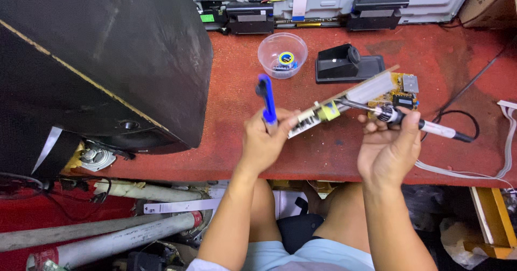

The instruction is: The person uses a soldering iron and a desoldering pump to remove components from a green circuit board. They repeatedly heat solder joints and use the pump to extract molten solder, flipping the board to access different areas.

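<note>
Red worktop (334, 147) is lying under the board (377, 90), which the left hand (264, 141) is gripping by its near edge alongside a blue pump (267, 101). Right hand (388, 147) is closing around the iron (409, 121), tip against the board. Board looks stiff, light, fragile: edges seem safest.

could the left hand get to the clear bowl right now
Probably not at once: the left hand is full, gripping a blue tool and the circuit board. The path over the table to the bowl looks free.
</note>
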